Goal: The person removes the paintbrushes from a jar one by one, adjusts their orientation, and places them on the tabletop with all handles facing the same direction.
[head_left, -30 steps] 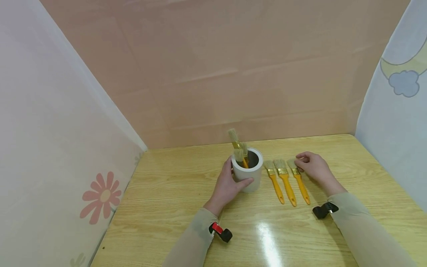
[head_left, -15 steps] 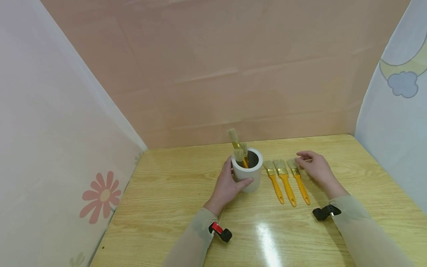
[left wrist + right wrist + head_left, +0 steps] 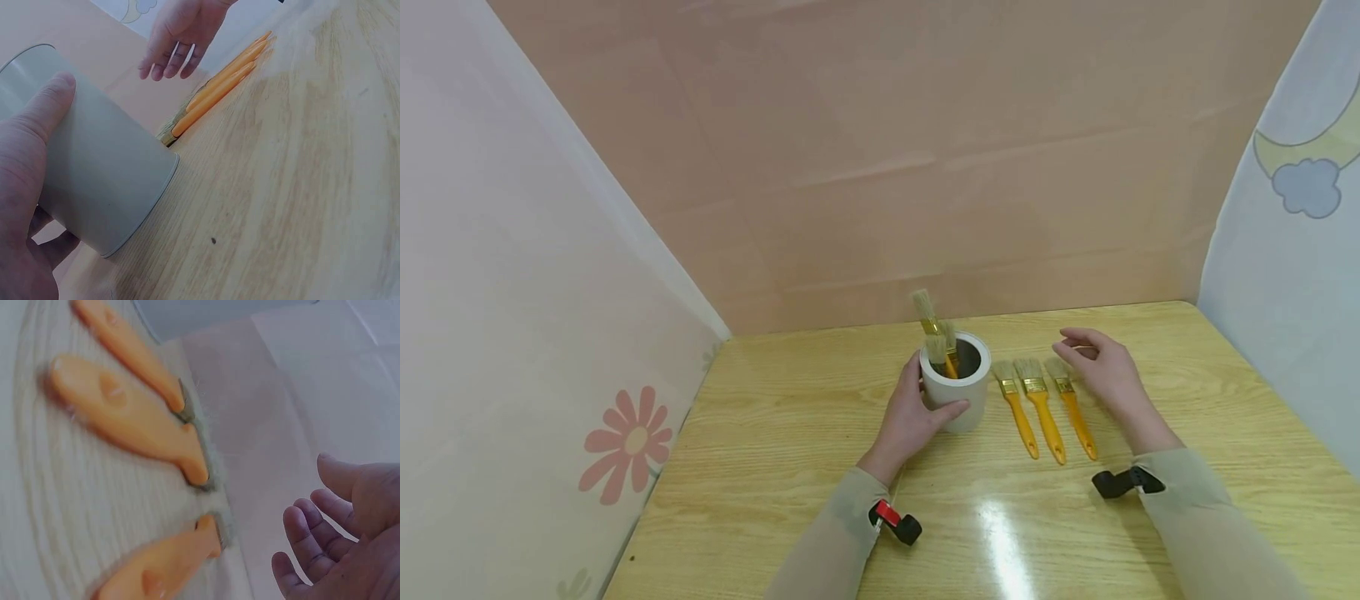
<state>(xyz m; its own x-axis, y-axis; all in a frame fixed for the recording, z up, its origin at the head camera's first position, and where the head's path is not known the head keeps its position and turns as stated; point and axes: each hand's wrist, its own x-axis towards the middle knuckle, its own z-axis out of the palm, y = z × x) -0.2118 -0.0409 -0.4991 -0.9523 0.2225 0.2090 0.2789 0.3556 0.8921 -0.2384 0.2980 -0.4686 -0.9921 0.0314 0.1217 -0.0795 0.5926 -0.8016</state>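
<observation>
My left hand (image 3: 912, 423) grips a light grey cylindrical cup (image 3: 967, 403), thumb across its near side and fingers round the left. Several brushes (image 3: 927, 314) stand bristles up inside the cup. To its right three flat paintbrushes with orange handles lie side by side: a left one (image 3: 1021, 421), a middle one (image 3: 1047, 417) and a right one (image 3: 1078, 421), bristles pointing away from me. Just above the right brush's bristles hovers my right hand (image 3: 1105, 371), fingers loosely bent and holding nothing. In the right wrist view its fingers (image 3: 306, 544) are apart from the brushes.
The wooden table (image 3: 760, 467) runs back to a pinkish cloth wall (image 3: 925, 167). White cloth with a flower print (image 3: 636, 437) hangs on the left. Another white cloth (image 3: 1285, 292) hangs on the right.
My right hand has lifted off the right brush's bristles and moved slightly away from me, its fingers parting. The left hand, cup and brushes have stayed put.
</observation>
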